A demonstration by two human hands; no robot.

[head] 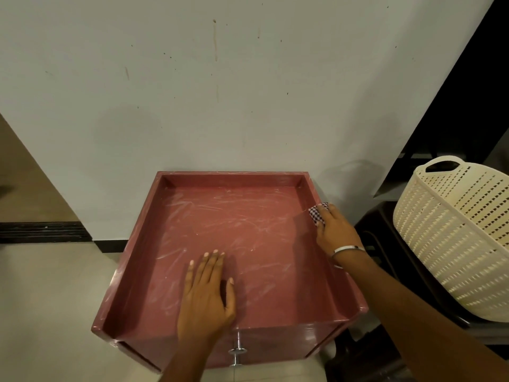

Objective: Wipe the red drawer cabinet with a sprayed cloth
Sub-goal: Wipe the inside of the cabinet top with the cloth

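Wiping was under way: the right hand (334,230) pressed the checked cloth (316,213), fingers curled over it, against the red drawer cabinet (248,244)'s right rim; the left hand (206,293) lay flat, fingers released. Next, probably sweeping across the streaked top.

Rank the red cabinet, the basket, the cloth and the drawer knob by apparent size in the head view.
1. red cabinet
2. basket, partly cut off at the frame edge
3. drawer knob and cloth: unsure, the right hand covers most of it

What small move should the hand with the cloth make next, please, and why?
Probably sweep the cloth leftward across the cabinet top. The right hand holds it at the right wall, the left hand rests flat near the front, and white streaks cover the surface between.
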